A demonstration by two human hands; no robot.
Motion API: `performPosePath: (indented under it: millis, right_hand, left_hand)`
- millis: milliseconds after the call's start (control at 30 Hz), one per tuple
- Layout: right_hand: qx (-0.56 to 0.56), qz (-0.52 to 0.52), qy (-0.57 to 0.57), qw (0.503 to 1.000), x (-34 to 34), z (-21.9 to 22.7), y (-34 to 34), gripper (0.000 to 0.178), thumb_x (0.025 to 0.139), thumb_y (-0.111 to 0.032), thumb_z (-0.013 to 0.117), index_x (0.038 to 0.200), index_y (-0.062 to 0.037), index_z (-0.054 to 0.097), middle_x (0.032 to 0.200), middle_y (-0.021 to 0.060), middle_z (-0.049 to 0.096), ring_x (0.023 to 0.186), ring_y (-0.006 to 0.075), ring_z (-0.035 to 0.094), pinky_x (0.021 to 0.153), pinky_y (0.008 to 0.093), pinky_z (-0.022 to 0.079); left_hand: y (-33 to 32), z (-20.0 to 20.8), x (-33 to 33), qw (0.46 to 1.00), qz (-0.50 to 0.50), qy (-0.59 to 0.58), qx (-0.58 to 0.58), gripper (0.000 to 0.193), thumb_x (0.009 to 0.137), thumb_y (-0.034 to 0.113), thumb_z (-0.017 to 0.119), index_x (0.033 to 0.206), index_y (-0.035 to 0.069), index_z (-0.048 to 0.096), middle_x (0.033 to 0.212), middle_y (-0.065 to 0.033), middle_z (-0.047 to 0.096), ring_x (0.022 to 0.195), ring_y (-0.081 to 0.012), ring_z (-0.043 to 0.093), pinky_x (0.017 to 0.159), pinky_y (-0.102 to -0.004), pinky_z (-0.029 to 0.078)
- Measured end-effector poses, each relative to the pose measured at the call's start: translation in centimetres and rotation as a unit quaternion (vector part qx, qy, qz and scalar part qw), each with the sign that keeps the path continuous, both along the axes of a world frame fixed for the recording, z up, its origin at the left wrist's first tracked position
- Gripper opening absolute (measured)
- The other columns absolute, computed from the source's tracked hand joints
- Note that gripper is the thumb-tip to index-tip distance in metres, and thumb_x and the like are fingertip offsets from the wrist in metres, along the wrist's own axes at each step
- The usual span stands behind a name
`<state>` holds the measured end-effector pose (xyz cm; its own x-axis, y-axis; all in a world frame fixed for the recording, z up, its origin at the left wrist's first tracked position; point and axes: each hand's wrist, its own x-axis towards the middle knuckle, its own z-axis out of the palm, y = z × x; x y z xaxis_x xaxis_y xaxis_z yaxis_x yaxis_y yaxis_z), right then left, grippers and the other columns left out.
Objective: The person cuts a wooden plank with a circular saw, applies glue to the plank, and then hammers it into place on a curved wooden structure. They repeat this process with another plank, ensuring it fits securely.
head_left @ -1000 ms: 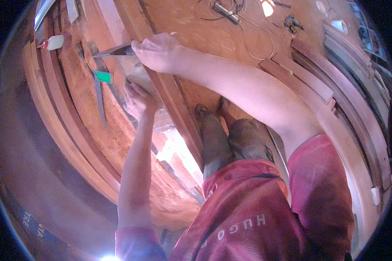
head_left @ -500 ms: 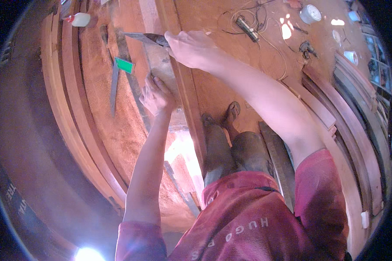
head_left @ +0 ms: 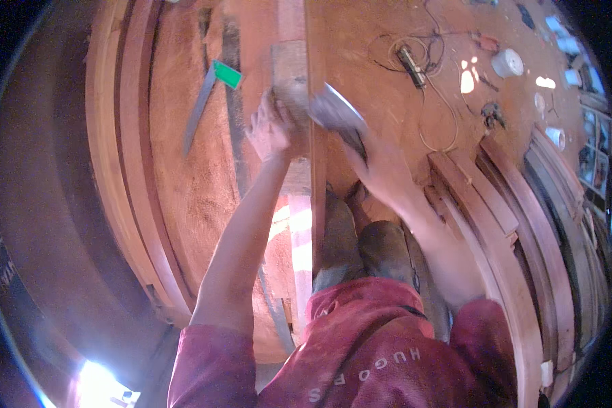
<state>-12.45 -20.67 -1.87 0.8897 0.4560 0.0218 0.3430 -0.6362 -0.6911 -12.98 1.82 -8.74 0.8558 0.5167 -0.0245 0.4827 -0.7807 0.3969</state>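
My right hand [head_left: 381, 173] is closed around the dark handle of a broad, pointed metal blade [head_left: 340, 112]. Motion blurs both, and the blade's end lies at the right edge of a long wooden beam [head_left: 312, 224]. Just left of that blade, my left hand [head_left: 272, 129] rests against a greyish-brown wooden piece [head_left: 291, 61], its fingers stretched out and partly smeared. Anything under those fingers is hidden. A try square [head_left: 227, 75] with a green stock and a grey blade lies on the sawdust to the left of my left hand.
Long curved-looking planks [head_left: 132, 136] run along the left side. More timber [head_left: 476, 197] is stacked at the right. Beyond the beam, a power cord [head_left: 449, 129] and a cylindrical tool [head_left: 410, 66] lie on the dusty floor near a white bucket [head_left: 507, 63].
My right hand has swung the blade down and to the right, from beyond my left hand to beside the beam. My left hand's fingers have straightened somewhat. The view has shifted.
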Motion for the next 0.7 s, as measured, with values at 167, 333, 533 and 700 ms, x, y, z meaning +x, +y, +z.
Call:
performPosePath:
  millis: [167,333,533,700]
  right_hand:
    - [-0.071,0.055,0.086,0.992,-8.5,0.7,-3.8,0.04,0.098,-0.028,0.068,0.125,-0.0008,0.058,0.1,0.0225,0.071,0.085,0.0409,0.07,0.07,0.0509,0.055]
    - [-0.049,0.132,0.033,0.989,-8.5,4.0,-2.3,0.044,0.093,-0.024,0.069,0.129,-0.0032,0.056,0.1,0.0209,0.07,0.087,0.0384,0.07,0.072,0.0491,0.055]
    - [-0.097,0.194,0.008,0.976,-8.2,2.8,1.1,0.04,0.092,-0.023,0.066,0.125,-0.0042,0.054,0.096,0.0184,0.068,0.087,0.0362,0.07,0.072,0.048,0.056]
    - [-0.274,0.195,0.138,0.932,-8.6,1.5,3.1,0.041,0.092,-0.02,0.07,0.125,-0.0008,0.053,0.096,0.0209,0.069,0.087,0.0408,0.071,0.069,0.0536,0.055]
  left_hand:
    - [1.1,-1.8,0.3,0.984,-0.042,-0.105,-0.14,0.052,0.106,0.034,0.045,0.153,0.013,0.041,0.142,-0.0207,0.056,0.127,-0.0417,0.055,0.103,-0.0565,0.043]
    - [5.6,-2.2,2.2,0.987,-0.127,-0.008,-0.101,0.055,0.101,0.046,0.053,0.14,0.007,0.046,0.133,-0.0217,0.055,0.128,-0.0396,0.052,0.101,-0.0567,0.043]
    - [3.8,-0.6,4.6,0.982,-0.095,-0.139,-0.079,0.065,0.093,0.055,0.063,0.137,0.009,0.048,0.137,-0.0172,0.051,0.13,-0.0368,0.049,0.102,-0.0548,0.04]
    - [3.4,-0.7,4.5,0.985,-0.09,-0.149,-0.016,0.07,0.093,0.054,0.066,0.143,0.01,0.045,0.141,-0.018,0.049,0.131,-0.0389,0.05,0.106,-0.0555,0.04]
